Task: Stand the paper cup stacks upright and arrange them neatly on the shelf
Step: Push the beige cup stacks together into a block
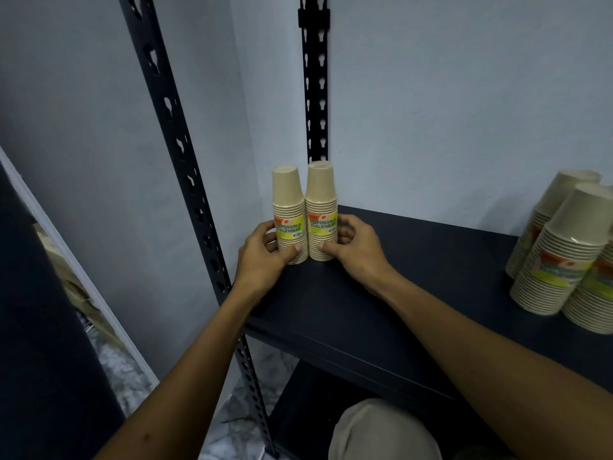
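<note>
Two beige paper cup stacks stand upright and side by side in the back left corner of the dark shelf (381,293). Both carry yellow-green labels facing me. My left hand (262,257) wraps the lower part of the left cup stack (288,197), thumb on its front. My right hand (358,250) grips the lower part of the right cup stack (321,194) the same way. Several more cup stacks (564,247) stand upright at the right edge of the shelf, partly cut off by the frame.
Black perforated uprights (185,167) (315,94) frame the shelf's left end against a pale wall. A lower shelf (308,410) and my knee (381,433) show below. A marbled floor (232,419) lies down left.
</note>
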Tool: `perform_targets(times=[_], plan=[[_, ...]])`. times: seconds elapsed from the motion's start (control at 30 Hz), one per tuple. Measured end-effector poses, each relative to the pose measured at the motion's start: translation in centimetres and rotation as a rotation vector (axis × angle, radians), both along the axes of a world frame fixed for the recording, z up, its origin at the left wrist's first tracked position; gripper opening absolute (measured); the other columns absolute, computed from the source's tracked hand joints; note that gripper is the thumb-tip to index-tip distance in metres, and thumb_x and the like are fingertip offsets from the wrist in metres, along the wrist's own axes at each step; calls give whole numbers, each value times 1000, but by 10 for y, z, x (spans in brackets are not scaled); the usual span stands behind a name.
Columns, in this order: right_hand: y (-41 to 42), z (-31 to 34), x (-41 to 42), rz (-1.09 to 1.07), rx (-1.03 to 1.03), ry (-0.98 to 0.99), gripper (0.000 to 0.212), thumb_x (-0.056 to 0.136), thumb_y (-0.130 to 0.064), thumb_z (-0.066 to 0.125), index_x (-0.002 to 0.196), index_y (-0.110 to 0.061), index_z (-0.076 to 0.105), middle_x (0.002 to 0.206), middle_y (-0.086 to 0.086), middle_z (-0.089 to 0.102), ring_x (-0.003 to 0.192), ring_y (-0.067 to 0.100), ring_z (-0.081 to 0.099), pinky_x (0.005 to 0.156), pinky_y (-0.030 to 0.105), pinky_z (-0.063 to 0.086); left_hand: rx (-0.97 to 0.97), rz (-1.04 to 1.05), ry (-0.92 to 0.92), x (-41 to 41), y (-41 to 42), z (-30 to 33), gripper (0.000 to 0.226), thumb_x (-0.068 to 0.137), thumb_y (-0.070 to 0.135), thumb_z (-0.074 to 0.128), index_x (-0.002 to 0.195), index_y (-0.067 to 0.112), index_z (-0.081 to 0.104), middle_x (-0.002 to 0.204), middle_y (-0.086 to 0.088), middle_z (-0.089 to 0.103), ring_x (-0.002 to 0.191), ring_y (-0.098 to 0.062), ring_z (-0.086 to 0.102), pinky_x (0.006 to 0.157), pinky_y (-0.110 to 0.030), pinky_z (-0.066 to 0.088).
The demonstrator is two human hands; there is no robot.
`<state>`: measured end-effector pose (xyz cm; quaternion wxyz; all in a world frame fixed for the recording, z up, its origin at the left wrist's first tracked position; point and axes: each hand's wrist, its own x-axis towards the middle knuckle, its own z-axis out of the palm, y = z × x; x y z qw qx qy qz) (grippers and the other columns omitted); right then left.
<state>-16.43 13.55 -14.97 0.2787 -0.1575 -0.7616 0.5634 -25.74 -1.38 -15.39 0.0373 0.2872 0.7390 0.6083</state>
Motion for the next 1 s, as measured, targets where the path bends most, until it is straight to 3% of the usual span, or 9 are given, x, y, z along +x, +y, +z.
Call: perform_targets(times=[0.1, 0.2, 0.37, 0.57, 0.83, 1.0], plan=[[0, 0, 19, 7, 18, -5, 59, 77, -6, 77, 130, -13, 52, 120, 2, 66, 107, 13, 64, 94, 32, 53, 8, -84, -23, 9, -4, 3, 53, 79, 11, 76, 126, 19, 53, 115, -1, 65, 102, -8, 64, 82, -20, 55], [2, 1, 43, 15, 50, -19, 59, 76, -9, 79, 129, -14, 54, 117, -1, 67, 105, 9, 64, 93, 28, 53, 24, -155, -57, 22, -6, 4, 52, 77, 7, 77, 122, 20, 53, 112, 1, 67, 102, -8, 66, 86, -24, 56], [7, 3, 89, 22, 103, -39, 56, 75, -11, 80, 125, -17, 55, 112, -8, 67, 99, 2, 65, 81, 13, 52, 12, -255, -68, 48, -6, 5, 57, 77, 8, 77, 128, 14, 53, 115, 2, 68, 103, -9, 67, 85, -24, 55], [22, 4, 154, -25, 122, -99, 59, 73, -16, 81, 127, -19, 55, 119, -5, 67, 109, 7, 63, 94, 26, 51, -41, -385, -68, 87, 7, 6, 56, 75, 9, 79, 125, 20, 54, 115, 3, 68, 104, -8, 66, 85, -23, 54], [30, 8, 236, -108, 27, -76, 51, 73, -3, 78, 118, -15, 59, 114, -2, 70, 105, 5, 66, 88, 18, 52, -45, -538, -66, 144, 48, 3, 57, 73, 8, 81, 124, 18, 56, 115, 2, 69, 104, -10, 67, 91, -30, 54], [32, 9, 278, -177, 11, -76, 52, 75, 1, 76, 121, -14, 58, 113, -1, 70, 106, 7, 66, 89, 19, 52, -17, -614, -109, 179, 73, 4, 57, 74, 5, 79, 124, 17, 54, 115, 2, 68, 104, -9, 67, 88, -26, 54]])
